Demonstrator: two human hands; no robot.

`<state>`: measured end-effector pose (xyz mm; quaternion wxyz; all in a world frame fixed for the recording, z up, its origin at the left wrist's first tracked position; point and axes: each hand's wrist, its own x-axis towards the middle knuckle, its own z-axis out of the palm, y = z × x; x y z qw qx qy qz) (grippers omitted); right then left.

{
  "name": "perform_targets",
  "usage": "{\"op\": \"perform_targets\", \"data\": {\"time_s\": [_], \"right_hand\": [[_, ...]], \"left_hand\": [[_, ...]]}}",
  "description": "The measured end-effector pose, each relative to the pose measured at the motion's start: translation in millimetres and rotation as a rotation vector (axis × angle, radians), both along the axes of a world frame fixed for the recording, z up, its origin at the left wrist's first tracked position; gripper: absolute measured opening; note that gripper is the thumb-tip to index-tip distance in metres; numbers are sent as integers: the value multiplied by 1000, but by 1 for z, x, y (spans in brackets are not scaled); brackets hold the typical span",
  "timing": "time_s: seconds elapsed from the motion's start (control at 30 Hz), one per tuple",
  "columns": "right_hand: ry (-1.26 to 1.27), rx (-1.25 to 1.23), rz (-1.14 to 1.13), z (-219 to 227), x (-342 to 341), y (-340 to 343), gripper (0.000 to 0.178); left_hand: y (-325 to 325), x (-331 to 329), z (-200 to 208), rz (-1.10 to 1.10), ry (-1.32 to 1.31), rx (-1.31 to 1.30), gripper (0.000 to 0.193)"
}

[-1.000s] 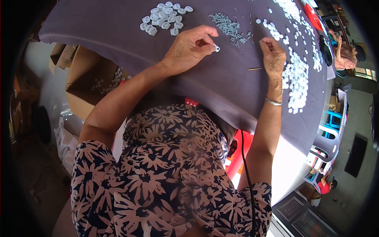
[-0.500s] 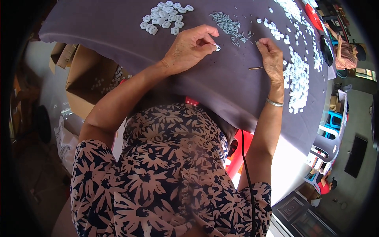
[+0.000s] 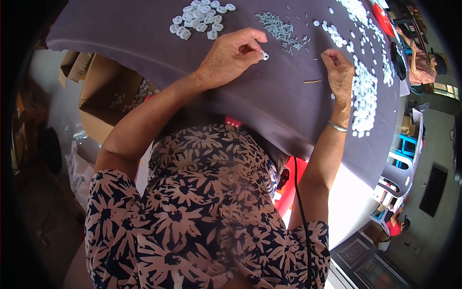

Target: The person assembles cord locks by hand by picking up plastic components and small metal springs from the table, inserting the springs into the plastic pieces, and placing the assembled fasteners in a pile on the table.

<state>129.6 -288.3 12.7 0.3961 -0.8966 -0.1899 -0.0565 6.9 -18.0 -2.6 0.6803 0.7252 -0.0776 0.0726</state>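
Observation:
My left hand (image 3: 228, 57) is closed in a pinch, holding a small white plastic piece (image 3: 264, 56) with a hole in it between thumb and forefinger. To the right, my right hand (image 3: 340, 71) hangs over the dark cloth with its thumb and fingertips pressed together. Whatever is between those fingertips, if anything, is too small to make out. Beside it spreads a heap of small white round pieces (image 3: 365, 98). Between and beyond my hands lies a loose pile of grey metal screws (image 3: 276, 28). Larger white two-holed pieces (image 3: 197, 17) are gathered past my left hand.
A purple-grey cloth (image 3: 269, 103) covers the table. A thin brown stick (image 3: 312, 81) lies near my right hand. Below the table's left edge stands an open cardboard box (image 3: 98, 120) with white pieces inside. A black cord (image 3: 302, 207) hangs by my right arm. Other people sit farther right.
My right hand has shifted a little right, toward the heap of white round pieces and away from the stick. My left hand keeps its pinch on the white piece, nearly still.

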Motion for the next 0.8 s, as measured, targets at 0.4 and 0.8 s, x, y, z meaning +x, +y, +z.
{"op": "perform_targets", "data": {"time_s": [0.4,0.8], "right_hand": [[-55,-195,128,12,-16,13,3],[174,303,266,23,-43,66,11]], "left_hand": [[-1,0,-1,19,1,-14,27],[-5,5,-6,58,-31,-111,27]]}}
